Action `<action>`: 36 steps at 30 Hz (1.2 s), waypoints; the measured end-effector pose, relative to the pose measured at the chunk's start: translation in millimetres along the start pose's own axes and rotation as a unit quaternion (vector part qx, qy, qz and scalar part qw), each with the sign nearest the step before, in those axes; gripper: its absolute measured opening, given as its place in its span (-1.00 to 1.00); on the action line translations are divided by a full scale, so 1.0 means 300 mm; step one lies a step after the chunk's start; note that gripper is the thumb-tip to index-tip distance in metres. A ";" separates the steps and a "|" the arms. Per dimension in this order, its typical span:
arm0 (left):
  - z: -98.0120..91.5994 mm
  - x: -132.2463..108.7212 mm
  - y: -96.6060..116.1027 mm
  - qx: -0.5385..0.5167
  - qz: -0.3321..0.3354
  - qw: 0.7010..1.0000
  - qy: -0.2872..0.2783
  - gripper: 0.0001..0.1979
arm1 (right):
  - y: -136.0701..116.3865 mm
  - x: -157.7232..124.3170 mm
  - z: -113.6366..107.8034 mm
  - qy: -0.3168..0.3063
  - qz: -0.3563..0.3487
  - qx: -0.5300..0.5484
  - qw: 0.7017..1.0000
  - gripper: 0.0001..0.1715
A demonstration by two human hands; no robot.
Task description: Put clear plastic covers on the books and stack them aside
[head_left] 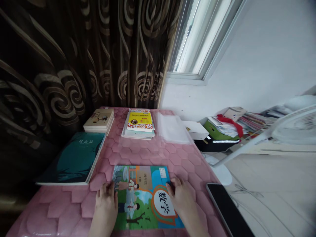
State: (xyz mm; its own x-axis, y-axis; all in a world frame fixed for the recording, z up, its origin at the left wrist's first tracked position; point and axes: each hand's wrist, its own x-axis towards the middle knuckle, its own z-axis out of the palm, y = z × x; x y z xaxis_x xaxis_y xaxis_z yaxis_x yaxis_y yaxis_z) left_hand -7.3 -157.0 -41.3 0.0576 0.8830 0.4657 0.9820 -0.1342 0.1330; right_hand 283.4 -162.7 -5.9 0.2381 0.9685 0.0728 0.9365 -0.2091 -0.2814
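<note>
A colourful illustrated textbook (144,197) lies flat on the pink quilted table cover (153,154) right in front of me. My left hand (106,202) rests on the book's left edge, fingers bent over the cover. My right hand (181,199) lies on its right side, fingers spread flat near the round orange title patch. Neither hand lifts the book.
A dark teal book (74,159) lies at the left, a small beige book stack (100,120) and a yellow-topped stack (140,123) at the back. Clear plastic sleeves (172,128) sit at the back right. A black phone (228,209) lies at the right edge. A white fan (293,126) and cluttered boxes stand beyond.
</note>
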 end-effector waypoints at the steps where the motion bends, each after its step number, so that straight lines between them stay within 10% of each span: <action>1: 0.000 -0.001 0.000 0.003 0.005 1.000 0.001 -0.66 | 0.003 -0.007 0.004 0.012 -0.009 0.003 1.000 -0.70; 5: 0.002 0.004 -0.006 0.004 0.008 1.000 -0.021 -0.67 | 0.006 -0.049 -0.029 0.001 -0.091 0.042 0.995 -0.60; 11: -0.021 0.020 0.008 0.004 0.013 0.999 -0.053 -0.68 | -0.035 -0.122 -0.110 -0.235 -0.300 0.096 0.920 -0.37; 20: -0.062 0.011 -0.039 -0.075 0.051 0.994 -0.062 -0.67 | -0.043 -0.127 -0.119 -0.289 -0.298 0.125 0.901 -0.30; 28: -0.223 -0.012 -0.054 -0.206 0.192 0.902 -0.328 -0.21 | -0.069 -0.122 -0.164 -0.291 -0.291 0.128 0.903 -0.39; 36: -0.245 0.016 -0.053 -0.172 0.166 0.915 -0.327 -0.38 | -0.076 -0.102 -0.199 -0.311 -0.281 0.122 0.899 -0.46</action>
State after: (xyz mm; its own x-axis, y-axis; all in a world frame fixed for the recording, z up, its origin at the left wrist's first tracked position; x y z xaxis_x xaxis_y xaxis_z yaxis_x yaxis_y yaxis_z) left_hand -35.7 -183.8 23.1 0.5473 0.8334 -0.0769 0.7831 -0.4776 0.3983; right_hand 270.0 -195.7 55.3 -0.5175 0.8153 -0.2596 0.7616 0.3006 -0.5741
